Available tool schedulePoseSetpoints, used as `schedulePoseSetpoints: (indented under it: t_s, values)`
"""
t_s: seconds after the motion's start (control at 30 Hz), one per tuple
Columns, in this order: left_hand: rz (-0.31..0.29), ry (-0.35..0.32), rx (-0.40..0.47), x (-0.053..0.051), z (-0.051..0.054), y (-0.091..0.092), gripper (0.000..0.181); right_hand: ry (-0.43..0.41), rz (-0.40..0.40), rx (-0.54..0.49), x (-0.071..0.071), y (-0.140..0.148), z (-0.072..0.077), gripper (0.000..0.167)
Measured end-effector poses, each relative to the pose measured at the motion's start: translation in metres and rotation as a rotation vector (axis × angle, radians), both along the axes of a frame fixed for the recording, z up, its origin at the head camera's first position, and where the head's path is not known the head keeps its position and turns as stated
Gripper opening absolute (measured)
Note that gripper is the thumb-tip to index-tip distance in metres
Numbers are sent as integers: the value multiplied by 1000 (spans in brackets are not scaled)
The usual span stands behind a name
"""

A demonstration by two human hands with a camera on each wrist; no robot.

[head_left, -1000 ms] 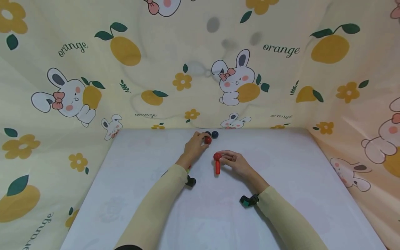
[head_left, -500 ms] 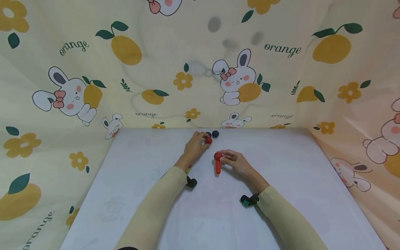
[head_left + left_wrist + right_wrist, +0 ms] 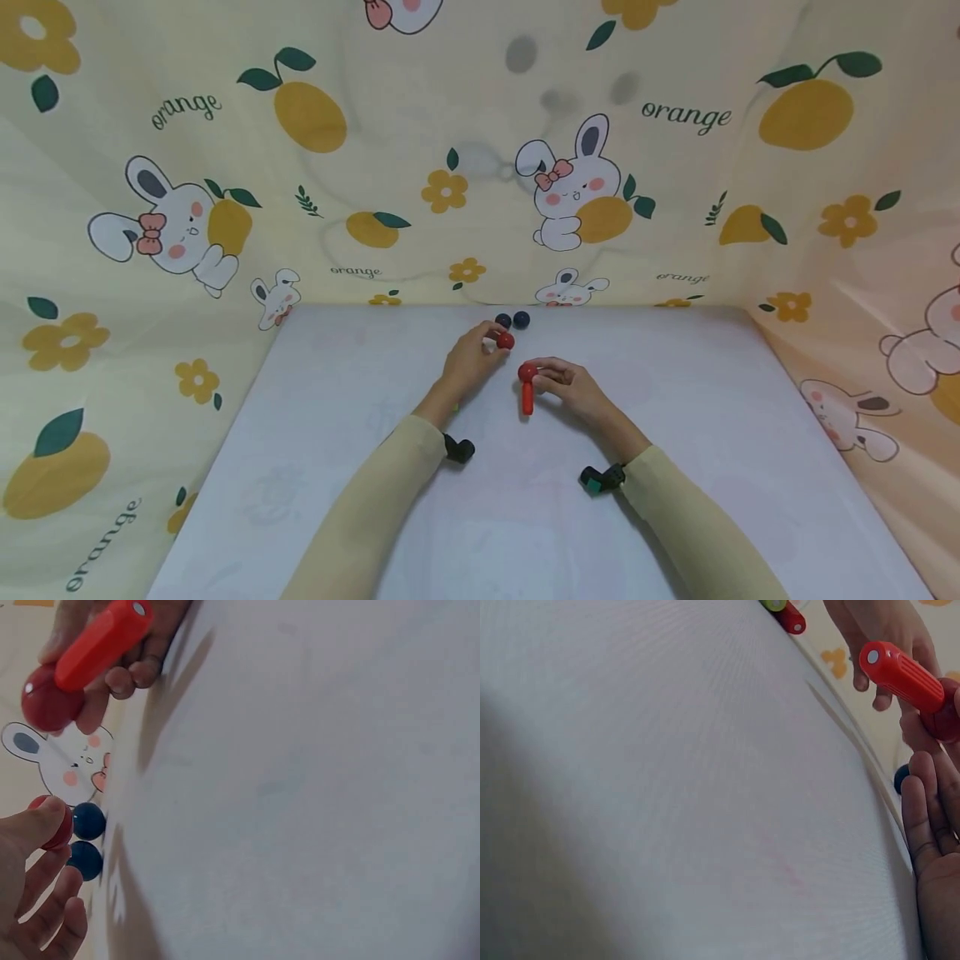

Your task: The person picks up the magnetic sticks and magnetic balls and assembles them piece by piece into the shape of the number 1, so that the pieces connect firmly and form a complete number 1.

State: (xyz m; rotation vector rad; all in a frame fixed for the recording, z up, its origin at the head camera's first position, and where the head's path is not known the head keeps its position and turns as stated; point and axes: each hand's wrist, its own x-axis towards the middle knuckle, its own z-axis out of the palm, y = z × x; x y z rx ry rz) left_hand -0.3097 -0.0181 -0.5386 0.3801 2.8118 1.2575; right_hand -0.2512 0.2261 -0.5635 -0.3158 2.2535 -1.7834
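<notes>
My left hand (image 3: 468,364) pinches a red ball (image 3: 506,341) between thumb and fingers, near the back of the table. Two dark blue balls (image 3: 521,320) lie just beyond it. To the right, my right hand (image 3: 579,393) grips a second red ball (image 3: 528,372) at its side. A red rod (image 3: 528,399) is joined to that ball and points down toward me. In the left wrist view the rod (image 3: 105,641) shows a small silvery disc on its free end. The two held pieces are apart.
Beside my left forearm a bit of green (image 3: 456,408) shows, mostly hidden. In the right wrist view it appears as a yellow-green piece (image 3: 775,604) with a red rod (image 3: 791,619). A printed cloth (image 3: 420,108) surrounds the white table (image 3: 337,358) at the back and sides.
My left hand has drawn slightly toward me with its red ball, uncovering more of the left dark blue ball. The right hand keeps its hold. The head view has shifted a little.
</notes>
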Motion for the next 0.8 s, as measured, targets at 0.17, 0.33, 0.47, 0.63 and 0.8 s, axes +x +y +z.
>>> schedulePoseSetpoints:
  t_s: [0.17, 0.33, 0.47, 0.63, 0.8]
  values:
    - [-6, -12, 34, 8, 3, -5, 38, -11, -15, 5, 0, -2, 0, 42]
    - [-10, -23, 71, 20, 5, -8, 38, -20, -27, 19, 0, -3, 0, 44]
    - [-22, -20, 82, 30, 6, -10, 39, -13, -23, 14, 0, -3, -1, 44]
    - [-61, -21, 87, 41, 7, -14, 40, -11, -29, -3, -1, -3, -2, 42]
    - [-71, -31, 90, 49, 10, -18, 40, -8, -34, 9, 0, -3, -2, 44]
